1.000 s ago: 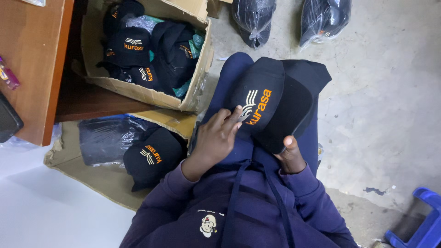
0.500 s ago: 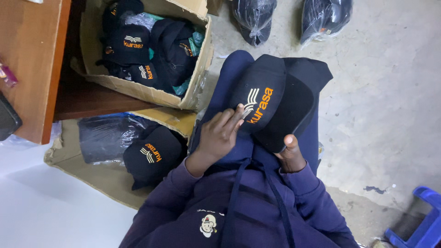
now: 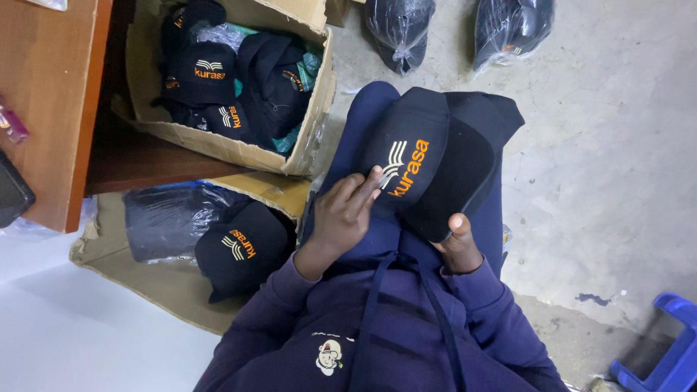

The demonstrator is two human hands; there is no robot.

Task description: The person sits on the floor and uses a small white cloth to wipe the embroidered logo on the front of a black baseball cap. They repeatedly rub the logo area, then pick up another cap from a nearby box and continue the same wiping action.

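Black cap (image 3: 428, 156) between both hands

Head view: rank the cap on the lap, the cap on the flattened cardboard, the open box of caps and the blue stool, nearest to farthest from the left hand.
1. Cap on the lap, touched by the left hand.
2. Cap on the flattened cardboard, to its left.
3. Open box, upper left.
4. Blue stool, far lower right.

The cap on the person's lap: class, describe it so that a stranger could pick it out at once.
Start at the open cardboard box of caps on the floor, then look right to the seated person's lap. The black cap there has orange and white embroidery; unlike the others, it rests between the left hand and right hand.
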